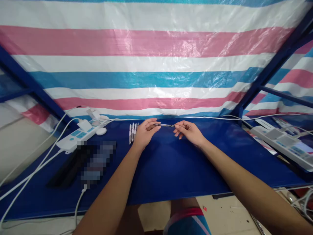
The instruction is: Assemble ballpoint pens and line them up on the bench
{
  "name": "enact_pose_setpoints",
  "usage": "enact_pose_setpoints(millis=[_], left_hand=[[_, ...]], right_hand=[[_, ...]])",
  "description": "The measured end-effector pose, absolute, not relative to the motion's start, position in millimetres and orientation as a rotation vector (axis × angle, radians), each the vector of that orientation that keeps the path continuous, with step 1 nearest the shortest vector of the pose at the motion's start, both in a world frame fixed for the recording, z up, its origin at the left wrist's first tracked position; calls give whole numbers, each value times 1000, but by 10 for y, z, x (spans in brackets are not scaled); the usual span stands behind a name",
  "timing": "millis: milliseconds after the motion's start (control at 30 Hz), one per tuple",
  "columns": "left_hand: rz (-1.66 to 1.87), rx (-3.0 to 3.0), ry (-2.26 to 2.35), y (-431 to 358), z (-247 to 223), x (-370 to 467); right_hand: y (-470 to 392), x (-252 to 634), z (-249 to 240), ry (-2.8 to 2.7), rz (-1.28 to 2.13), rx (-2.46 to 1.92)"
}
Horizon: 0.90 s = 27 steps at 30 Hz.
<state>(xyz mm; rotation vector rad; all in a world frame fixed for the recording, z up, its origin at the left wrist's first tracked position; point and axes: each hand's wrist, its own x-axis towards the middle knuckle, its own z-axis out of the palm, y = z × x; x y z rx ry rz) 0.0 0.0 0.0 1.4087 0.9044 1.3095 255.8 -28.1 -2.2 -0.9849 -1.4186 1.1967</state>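
Observation:
Both hands hold one slim pen (167, 125) level above the blue table (166, 163). Its dark left end is pinched between the thumb and fingers of my left hand (146, 131). My right hand (188, 131) grips the other end between thumb and forefinger, its remaining fingers curled loosely below. Between the hands the pen's middle looks thin and partly clear; fingers cover its ends. Just left of my left hand, several white and grey pens (132, 132) lie side by side on the table, the nearest partly hidden by that hand.
A white power strip (80, 134) with plugs and cables stands at the left, by a round white disc (101, 131). A blurred phone-like device (99, 161) lies nearer, on a cable. Another power strip (285, 145) is at the right. Striped sheeting (156, 78) hangs behind.

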Motion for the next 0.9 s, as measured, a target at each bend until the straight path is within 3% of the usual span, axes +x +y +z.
enact_pose_setpoints(millis=[533,900], left_hand=[[1323,1379,819,-31,27,26],[1327,1305,766,-9,41,25]], right_hand=[[-313,2516,-10,-1474,1200,-1001],[-370,2427,-64,-1466,1553,-1021]])
